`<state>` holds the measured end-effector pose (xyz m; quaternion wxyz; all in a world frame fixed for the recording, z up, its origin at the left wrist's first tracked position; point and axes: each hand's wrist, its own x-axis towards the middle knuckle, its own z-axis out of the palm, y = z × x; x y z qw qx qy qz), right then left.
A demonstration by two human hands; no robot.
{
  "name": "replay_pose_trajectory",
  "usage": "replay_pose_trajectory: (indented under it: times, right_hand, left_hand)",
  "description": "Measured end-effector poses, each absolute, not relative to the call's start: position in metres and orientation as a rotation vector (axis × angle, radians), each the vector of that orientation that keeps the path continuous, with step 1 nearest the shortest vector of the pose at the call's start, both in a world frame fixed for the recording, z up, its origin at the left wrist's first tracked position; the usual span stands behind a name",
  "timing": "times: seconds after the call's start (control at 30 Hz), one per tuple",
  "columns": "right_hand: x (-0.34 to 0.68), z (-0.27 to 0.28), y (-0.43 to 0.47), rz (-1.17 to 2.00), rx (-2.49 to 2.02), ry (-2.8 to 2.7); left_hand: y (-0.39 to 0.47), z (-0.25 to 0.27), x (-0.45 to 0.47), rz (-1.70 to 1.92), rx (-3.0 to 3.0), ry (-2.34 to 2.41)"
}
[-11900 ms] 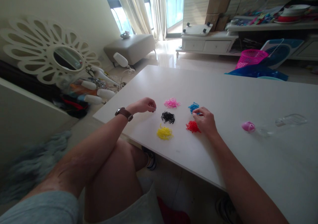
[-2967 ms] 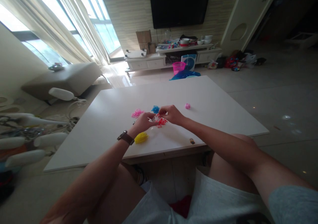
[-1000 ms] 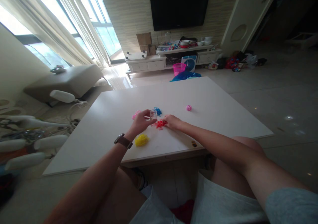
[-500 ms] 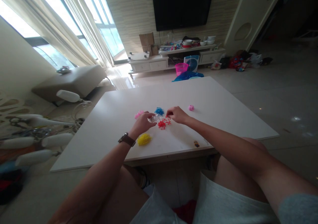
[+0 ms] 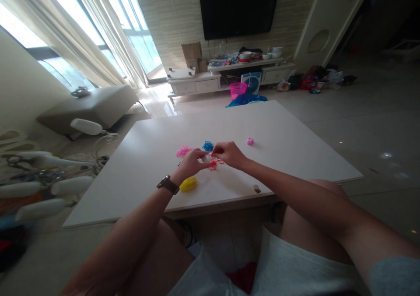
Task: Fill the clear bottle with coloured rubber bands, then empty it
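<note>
My left hand [image 5: 190,163], with a watch at the wrist, is closed around a small clear plastic container [image 5: 205,159] above the white table. Its exact shape is partly hidden by the fingers. My right hand [image 5: 231,155] is close to the container's opening, its fingertips pinching a small red plastic piece. Below the hands lies a loose pile of red plastic pieces [image 5: 213,166]. Around it are a blue pile [image 5: 208,146], a pink pile [image 5: 183,151] and a yellow pile [image 5: 189,183] of similar thin pieces.
A pink ball [image 5: 250,142] rests on the white table [image 5: 288,156], right of my hands. Near the front edge lies a small yellow-and-dark figure [image 5: 256,188]. Beyond the table stand a pink basket [image 5: 238,90] and a low cabinet [image 5: 197,85]. A lamp with white shades [image 5: 87,126] is at left.
My right hand has moved left from the red pile to the clear container, carrying a red piece. The red pile is now more hidden by my hands. The view has shifted slightly.
</note>
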<state>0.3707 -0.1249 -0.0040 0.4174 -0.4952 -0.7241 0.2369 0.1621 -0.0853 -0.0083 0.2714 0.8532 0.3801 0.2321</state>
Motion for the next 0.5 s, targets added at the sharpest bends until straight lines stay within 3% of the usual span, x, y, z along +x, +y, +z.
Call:
replay_pose_trajectory:
  times: [0.5]
  right_hand:
    - [0.368, 0.009, -0.133, 0.572, -1.071, -1.815]
  left_hand:
    - [-0.083, -0.009, 0.164, 0.682, 2.055, 0.928]
